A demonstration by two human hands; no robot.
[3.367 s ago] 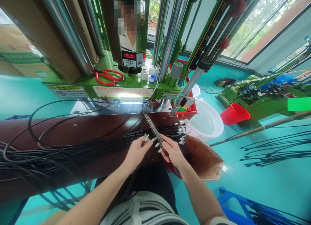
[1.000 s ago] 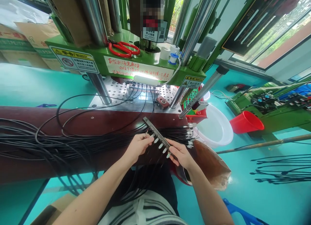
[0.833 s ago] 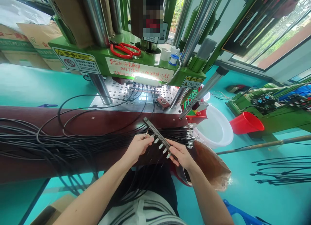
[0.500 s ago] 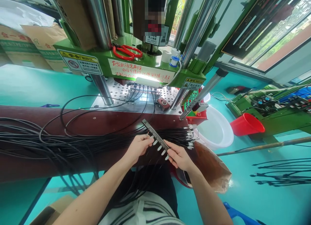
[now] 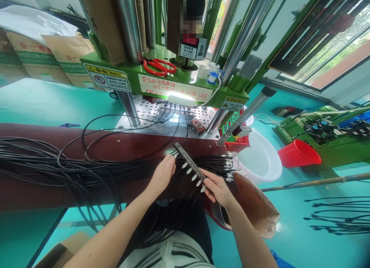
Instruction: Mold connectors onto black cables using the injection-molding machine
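Note:
My right hand (image 5: 218, 187) grips the near end of a dark metal bar (image 5: 189, 160), which is marked "A" at its far end and tilts down to the right. Several pale cable connectors (image 5: 194, 177) stick out along its lower left side, with thin black cables hanging below towards my lap. At the bar's far end, my left hand (image 5: 165, 171) is closed in a pinch on a small silvery cable connector (image 5: 174, 154); the fingers partly hide it. Beneath both hands, a thick bundle of black cables (image 5: 115, 169) lies along the brown table.
A green press (image 5: 162, 85) stands ahead, with red-handled scissors (image 5: 160, 67) on its ledge and cables running into its lit mould area. To the right are a white tub (image 5: 260, 154), a red bucket (image 5: 300, 154) and a brown paper bag (image 5: 254, 206) beside the table (image 5: 144, 142).
My left hand has moved from beside the bar's connectors to its far end. Another connector now shows seated along the bar. The view has shifted slightly, and my right hand keeps its grip.

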